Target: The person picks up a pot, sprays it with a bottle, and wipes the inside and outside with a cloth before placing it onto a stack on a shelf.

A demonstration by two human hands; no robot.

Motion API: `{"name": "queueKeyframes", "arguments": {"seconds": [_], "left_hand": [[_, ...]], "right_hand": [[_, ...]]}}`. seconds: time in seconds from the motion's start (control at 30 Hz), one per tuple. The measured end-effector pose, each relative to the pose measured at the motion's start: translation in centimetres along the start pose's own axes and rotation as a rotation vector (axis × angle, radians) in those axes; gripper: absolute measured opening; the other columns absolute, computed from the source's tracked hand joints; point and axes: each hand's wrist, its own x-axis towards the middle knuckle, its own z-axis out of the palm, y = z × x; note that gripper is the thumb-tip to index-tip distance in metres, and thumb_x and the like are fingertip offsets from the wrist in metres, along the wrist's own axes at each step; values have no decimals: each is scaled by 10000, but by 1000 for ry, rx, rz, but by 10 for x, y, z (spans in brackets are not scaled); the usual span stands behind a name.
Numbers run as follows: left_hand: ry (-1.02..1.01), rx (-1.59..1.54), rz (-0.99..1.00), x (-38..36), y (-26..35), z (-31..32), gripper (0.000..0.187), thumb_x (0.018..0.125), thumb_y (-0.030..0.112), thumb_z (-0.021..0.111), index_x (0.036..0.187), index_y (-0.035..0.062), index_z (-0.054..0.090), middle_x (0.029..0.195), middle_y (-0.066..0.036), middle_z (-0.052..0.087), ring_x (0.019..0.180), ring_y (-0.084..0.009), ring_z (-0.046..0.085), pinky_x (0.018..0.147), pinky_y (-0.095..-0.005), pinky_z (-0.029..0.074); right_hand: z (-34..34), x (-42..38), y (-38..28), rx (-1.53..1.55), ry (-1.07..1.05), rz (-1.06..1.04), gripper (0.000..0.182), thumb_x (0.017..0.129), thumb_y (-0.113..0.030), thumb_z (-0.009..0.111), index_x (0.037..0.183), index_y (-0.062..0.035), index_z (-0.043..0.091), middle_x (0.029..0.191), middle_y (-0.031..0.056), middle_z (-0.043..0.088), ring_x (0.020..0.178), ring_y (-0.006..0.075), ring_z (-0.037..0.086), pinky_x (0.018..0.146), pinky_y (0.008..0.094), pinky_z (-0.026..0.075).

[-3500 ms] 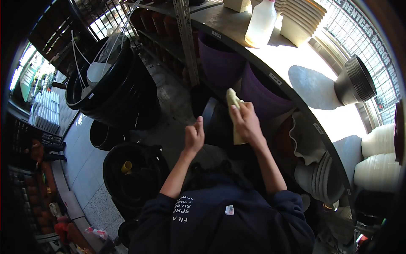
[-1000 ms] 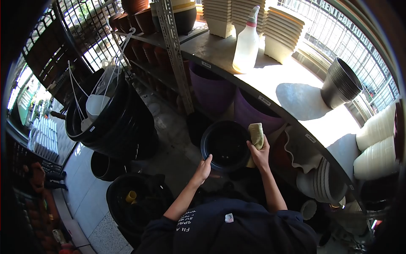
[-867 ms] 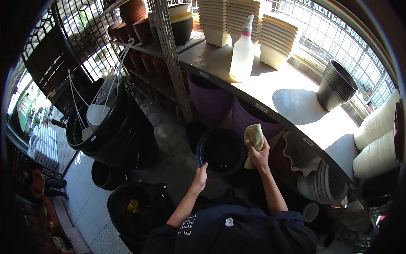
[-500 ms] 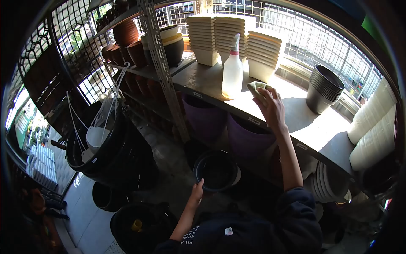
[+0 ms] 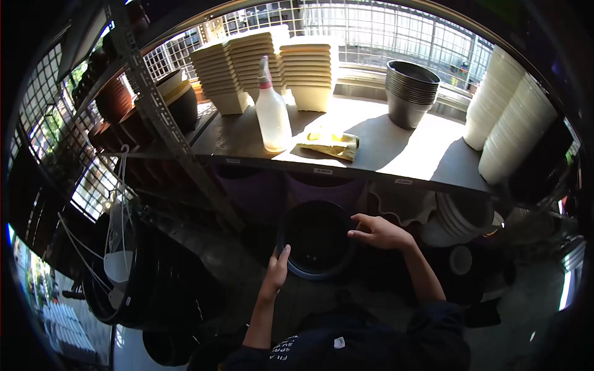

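While gripping opposite rim edges, left hand [image 5: 276,264] and right hand [image 5: 377,232] curled on black pot [image 5: 315,241], below shelf [image 5: 383,154]; yellow cloth [image 5: 329,142] beside spray bottle [image 5: 272,117] lying on top.

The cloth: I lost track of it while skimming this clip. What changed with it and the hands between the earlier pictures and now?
The right hand carried the cloth up from the black pot and let it go on the shelf, beside the spray bottle. That hand then came back down to the pot's rim. The left hand stayed on the pot's near edge; the spray bottle kept its place.
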Motion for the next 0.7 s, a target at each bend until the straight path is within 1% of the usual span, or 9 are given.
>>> {"name": "queueKeyframes", "arguments": {"seconds": [0.07, 0.13, 0.17, 0.23, 0.3, 0.4, 0.53, 0.57, 0.7], "left_hand": [[-137, 82, 140, 9, 25, 12, 492, 934, 323, 473, 1268, -36, 432, 1219, -124, 522, 1137, -190, 479, 970, -291, 343], [-187, 180, 276, 13, 54, 29, 449, 920, 280, 521, 1235, -37, 469, 1159, -120, 554, 1013, -160, 553, 823, -261, 442], [-216, 190, 360, 16, 64, 38, 444, 914, 266, 534, 1231, -40, 472, 1141, -121, 561, 985, -156, 566, 783, -253, 459], [-221, 304, 527, 22, 93, 55, 451, 879, 199, 597, 1226, -41, 438, 1099, -136, 571, 893, -146, 610, 666, -241, 499], [-233, 171, 581, 32, 113, 80, 468, 867, 191, 613, 1228, -16, 398, 1101, -151, 570, 865, -156, 622, 677, -261, 508], [-330, 170, 634, 58, 146, 112, 477, 861, 157, 614, 1229, 38, 334, 1131, -183, 549, 809, -194, 642, 686, -292, 521], [-453, 210, 948, 113, 189, 163, 467, 881, 156, 578, 1263, 54, 330, 1245, -195, 459, 869, -233, 637, 697, -304, 524], [-461, 241, 1054, 125, 200, 177, 472, 885, 156, 570, 1276, 58, 325, 1276, -195, 431, 892, -242, 634, 698, -308, 524], [-399, 239, 1059, 174, 251, 232, 495, 903, 189, 539, 1329, 65, 320, 1291, -178, 392, 936, -269, 622, 718, -334, 544]], "right_hand": [[7, -25, 12, 69, 172, -25, 566, 863, -369, 588, 1233, 27, 425, 904, 180, 631, 817, 262, 625, 757, 331, 470], [12, -47, 24, 45, 395, -99, 543, 858, -327, 609, 1234, 23, 431, 911, 183, 626, 811, 263, 622, 767, 335, 468], [10, -54, 29, 87, 472, -163, 508, 849, -241, 634, 1242, 14, 439, 899, 153, 620, 787, 196, 619, 717, 314, 487], [-2, -67, 24, 315, 573, -164, 480, 850, -187, 629, 1251, 3, 444, 882, 118, 614, 767, 147, 610, 671, 284, 499], [-21, -73, 19, 423, 708, -239, 446, 849, -109, 617, 1257, -16, 462, 878, 53, 597, 738, 80, 593, 601, 232, 513], [-68, -70, 28, 364, 883, -228, 418, 852, -105, 612, 1242, -23, 485, 895, 48, 597, 724, 92, 589, 614, 233, 523], [-155, -40, 57, 229, 1168, -492, 368, 865, -145, 607, 1205, -35, 517, 939, 64, 610, 803, 100, 593, 608, 229, 527], [-176, -37, 55, 261, 1181, -549, 358, 869, -153, 602, 1199, -39, 520, 942, 68, 614, 810, 105, 595, 608, 231, 531], [-260, -11, 63, 235, 1233, -671, 333, 877, -178, 593, 1173, -39, 529, 932, 71, 627, 821, 119, 612, 574, 232, 541]]}}
